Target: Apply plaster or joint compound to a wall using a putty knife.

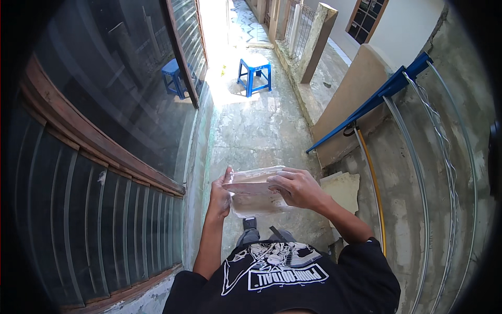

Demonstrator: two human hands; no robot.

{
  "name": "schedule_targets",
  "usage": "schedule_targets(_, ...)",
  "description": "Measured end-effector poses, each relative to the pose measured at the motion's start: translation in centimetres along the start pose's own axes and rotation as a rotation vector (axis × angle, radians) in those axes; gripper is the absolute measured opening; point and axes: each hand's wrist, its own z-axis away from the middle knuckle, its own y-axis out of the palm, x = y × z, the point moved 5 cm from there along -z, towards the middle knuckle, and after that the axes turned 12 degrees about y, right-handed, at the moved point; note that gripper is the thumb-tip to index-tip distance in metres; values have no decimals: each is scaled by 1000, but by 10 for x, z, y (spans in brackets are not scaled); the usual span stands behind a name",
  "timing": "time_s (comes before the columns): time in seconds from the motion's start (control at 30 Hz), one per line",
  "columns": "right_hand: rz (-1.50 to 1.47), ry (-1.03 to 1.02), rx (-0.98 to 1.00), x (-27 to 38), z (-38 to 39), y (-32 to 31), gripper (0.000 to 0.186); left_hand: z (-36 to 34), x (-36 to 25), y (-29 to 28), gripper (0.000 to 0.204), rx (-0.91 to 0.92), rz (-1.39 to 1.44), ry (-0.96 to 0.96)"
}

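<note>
A clear plastic box-shaped container (256,205), smeared with a whitish film, is in front of my body at waist height. My left hand (220,194) grips its left end, thumb up near the rim. My right hand (297,187) is at the right end, its fingers bent over the rim and closed on the container. Its thumb is mostly hidden behind the fingers. A pale pinkish band runs across the container between the two hands. Whether anything small lies inside cannot be made out.
A blue stool (254,73) with a pale top stands ahead on the concrete floor (251,131). Louvred glass windows (120,225) line the left, one dark pane (130,94) swung outward. At right, a blue metal bar (361,112) and several hanging tubes run along the wall.
</note>
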Motion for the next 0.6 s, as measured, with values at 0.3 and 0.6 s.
schedule_targets(0.3,-134,36,67,-70,-101,-13,22,-124,-19,2,45,-17,9,-5)
schedule_targets(0.6,-105,-37,-31,-196,-230,-23,23,-286,-28,39,44,58,-26,88)
